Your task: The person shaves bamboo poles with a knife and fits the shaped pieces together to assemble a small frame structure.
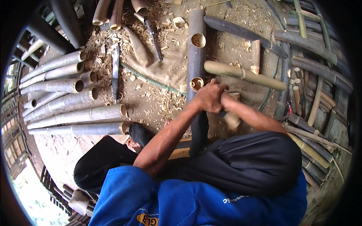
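A dark bamboo pole (195, 62) lies lengthwise in front of me, with two openings cut in its upper side. Beside the nearer opening (196, 83), my left hand (209, 97) is closed, knuckles up. My right hand (225, 101) meets it from the right, blurred and partly covered by the left. From beneath the two hands sticks out the blurred wooden end of a tool (232, 120), in line with the nearer opening. Both hands appear wrapped round this wooden-handled tool; its working end is hidden. The farther opening (198, 40) shows a pale rim.
Cut bamboo tubes (77, 114) are stacked at the left. A long knife (115, 73) and a dark-shafted tool (153, 37) lie among wood chips and sacking (158, 73). Right of the pole lies a greenish bamboo piece (245, 75); more poles (320, 71) lie far right.
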The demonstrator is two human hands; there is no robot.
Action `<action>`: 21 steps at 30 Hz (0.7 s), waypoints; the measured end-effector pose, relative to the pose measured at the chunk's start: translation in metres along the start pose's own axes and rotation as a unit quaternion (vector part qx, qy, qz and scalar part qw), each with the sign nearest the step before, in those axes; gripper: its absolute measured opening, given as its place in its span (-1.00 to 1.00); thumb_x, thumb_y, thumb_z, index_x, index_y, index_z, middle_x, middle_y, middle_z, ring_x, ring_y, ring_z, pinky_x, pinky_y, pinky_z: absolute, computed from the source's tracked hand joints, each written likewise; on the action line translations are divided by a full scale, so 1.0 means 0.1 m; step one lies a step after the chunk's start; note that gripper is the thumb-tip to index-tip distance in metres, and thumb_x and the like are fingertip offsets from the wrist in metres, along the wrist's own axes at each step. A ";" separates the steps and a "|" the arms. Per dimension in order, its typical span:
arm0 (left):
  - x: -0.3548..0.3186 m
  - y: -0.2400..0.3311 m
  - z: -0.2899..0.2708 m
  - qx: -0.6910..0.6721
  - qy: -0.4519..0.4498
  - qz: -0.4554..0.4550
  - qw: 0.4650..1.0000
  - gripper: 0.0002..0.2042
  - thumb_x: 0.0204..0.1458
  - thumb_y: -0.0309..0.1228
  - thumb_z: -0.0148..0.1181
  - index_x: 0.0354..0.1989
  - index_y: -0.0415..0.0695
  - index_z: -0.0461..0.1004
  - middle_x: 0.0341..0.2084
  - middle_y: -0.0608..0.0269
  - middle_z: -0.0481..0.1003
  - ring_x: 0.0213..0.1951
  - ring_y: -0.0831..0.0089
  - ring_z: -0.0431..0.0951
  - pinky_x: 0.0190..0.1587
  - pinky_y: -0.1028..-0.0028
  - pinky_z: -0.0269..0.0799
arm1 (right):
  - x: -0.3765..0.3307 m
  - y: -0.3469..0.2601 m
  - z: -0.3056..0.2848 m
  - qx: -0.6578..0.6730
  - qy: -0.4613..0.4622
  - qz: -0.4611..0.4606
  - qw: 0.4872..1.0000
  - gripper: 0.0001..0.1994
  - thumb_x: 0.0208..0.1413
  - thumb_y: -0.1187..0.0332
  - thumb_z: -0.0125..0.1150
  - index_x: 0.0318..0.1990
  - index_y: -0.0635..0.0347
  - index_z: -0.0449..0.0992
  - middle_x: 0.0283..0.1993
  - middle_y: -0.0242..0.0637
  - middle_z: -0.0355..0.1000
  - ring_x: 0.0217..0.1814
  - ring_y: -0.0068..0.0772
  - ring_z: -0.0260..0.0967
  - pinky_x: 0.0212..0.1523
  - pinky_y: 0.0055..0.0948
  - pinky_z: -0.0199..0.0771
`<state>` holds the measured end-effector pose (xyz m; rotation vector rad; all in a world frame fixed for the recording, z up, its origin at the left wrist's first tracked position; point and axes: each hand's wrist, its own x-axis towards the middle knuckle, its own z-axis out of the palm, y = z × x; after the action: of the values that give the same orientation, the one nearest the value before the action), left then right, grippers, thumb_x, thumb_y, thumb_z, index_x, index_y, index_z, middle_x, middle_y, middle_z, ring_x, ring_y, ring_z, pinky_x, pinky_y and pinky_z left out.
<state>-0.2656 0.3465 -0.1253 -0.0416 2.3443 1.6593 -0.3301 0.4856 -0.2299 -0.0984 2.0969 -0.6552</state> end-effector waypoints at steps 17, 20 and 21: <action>-1.50 -0.19 0.06 -0.092 0.257 -0.397 0.876 -0.65 -0.21 -0.39 0.36 -0.27 -0.28 0.42 -0.52 0.02 0.52 -0.46 0.17 0.55 -0.31 0.18 0.46 | -0.54 0.06 -1.17 0.295 0.261 0.008 0.919 -0.49 0.20 -0.11 0.11 0.08 0.09 0.43 -0.10 -0.32 0.40 -0.10 -0.42 0.37 -0.20 -0.34 0.43; -1.23 -0.54 0.05 -0.074 0.355 -0.308 0.879 -0.61 -0.28 -0.33 0.51 -0.37 -0.27 0.45 -0.60 0.14 0.49 -0.52 0.35 0.46 -0.39 0.25 0.42 | 0.15 0.91 -2.23 0.509 0.325 0.143 0.784 -0.21 0.18 -0.22 0.08 0.37 0.18 0.13 0.12 0.03 0.34 0.03 -0.10 0.37 -0.03 -0.12 0.52; -1.20 -0.80 0.08 -0.111 0.354 -0.313 0.874 -0.64 -0.26 -0.35 0.50 -0.39 -0.27 0.45 -0.62 0.19 0.49 -0.57 0.40 0.46 -0.45 0.27 0.42 | 0.27 0.93 -2.25 0.512 0.292 0.121 0.799 -0.21 0.18 -0.21 0.08 0.38 0.15 0.10 0.14 0.05 0.33 0.05 -0.07 0.36 -0.01 -0.09 0.52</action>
<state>-0.1344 0.3108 -0.1734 -1.5108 2.1451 1.6961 -0.5077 0.6497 -0.1947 1.0845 1.9361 -1.7166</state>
